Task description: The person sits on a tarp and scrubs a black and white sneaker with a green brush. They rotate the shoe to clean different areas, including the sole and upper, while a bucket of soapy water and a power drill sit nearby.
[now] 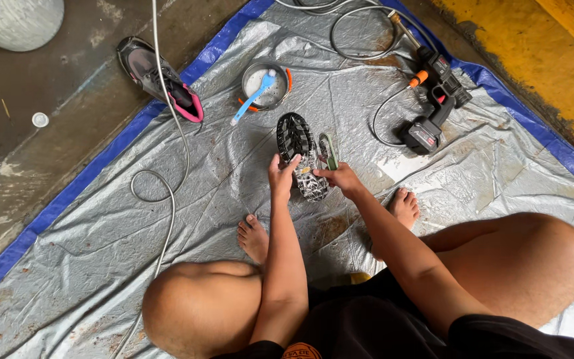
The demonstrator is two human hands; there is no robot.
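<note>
Your left hand [280, 174] grips the near end of the grey-and-black lugged-sole sports shoe [302, 156], fingers curled over its left edge, thumb up against the tread. Your right hand [341, 177] closes in from the other side, fingertips pinching the shoe's right rim by the green-trimmed edge. The shoe sits sole-up just above the silver plastic tarpaulin [234, 199], between your bare feet and the round metal bowl [265, 84]; its long axis runs straight away from you, toe far, heel at your hands. Both forearms reach forward between your raised knees and meet at the heel, the left a touch nearer the sole. A light-blue brush [254, 98] lies across the bowl beyond the toe. The black-and-red handheld sprayer [433, 100] rests further right, the second grey-and-pink shoe [159, 78] far left.
</note>
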